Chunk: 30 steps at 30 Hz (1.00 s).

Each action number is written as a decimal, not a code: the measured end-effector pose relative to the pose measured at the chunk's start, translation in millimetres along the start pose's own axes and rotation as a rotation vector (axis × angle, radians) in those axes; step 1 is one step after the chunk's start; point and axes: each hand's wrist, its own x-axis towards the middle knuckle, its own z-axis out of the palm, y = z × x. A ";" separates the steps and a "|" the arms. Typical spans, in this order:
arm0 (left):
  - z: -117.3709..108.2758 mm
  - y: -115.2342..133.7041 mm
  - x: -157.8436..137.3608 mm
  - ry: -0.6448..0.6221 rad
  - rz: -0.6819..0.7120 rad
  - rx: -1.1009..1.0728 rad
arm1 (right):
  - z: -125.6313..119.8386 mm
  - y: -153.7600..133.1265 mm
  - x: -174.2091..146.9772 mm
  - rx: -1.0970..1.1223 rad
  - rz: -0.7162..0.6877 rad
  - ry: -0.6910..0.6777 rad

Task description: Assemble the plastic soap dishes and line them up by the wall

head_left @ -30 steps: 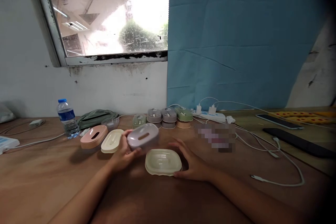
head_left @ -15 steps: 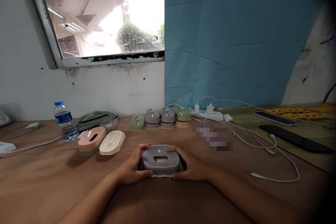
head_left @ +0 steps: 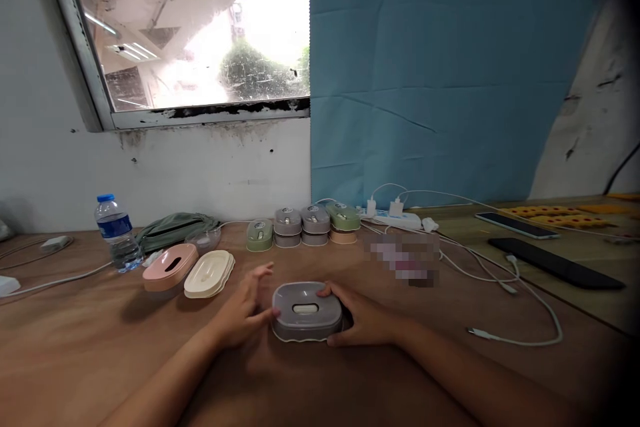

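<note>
Right fingers (head_left: 334, 289) | hold grey box (head_left: 306, 321) — slot (head_left: 305, 309) up | long axis left-right

The brown counter (head_left: 295, 387) carries a grey slotted box (head_left: 307, 297) near its front, a pink slotted box (head_left: 163, 272) and a cream tray (head_left: 207, 275) to the left, and a water bottle (head_left: 117, 233), green pouch (head_left: 175, 230) and clear dish (head_left: 206, 241) further back; along the rear stand small lidded boxes (head_left: 287, 219), some stacked, beside a white power strip (head_left: 407, 219), with a white cable (head_left: 525, 343) curling at right
</note>
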 end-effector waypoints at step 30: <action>-82.4 -52.4 64.2 0.888 -0.171 -0.596 | -2.1 -5.1 -1.4 -0.065 -0.080 0.002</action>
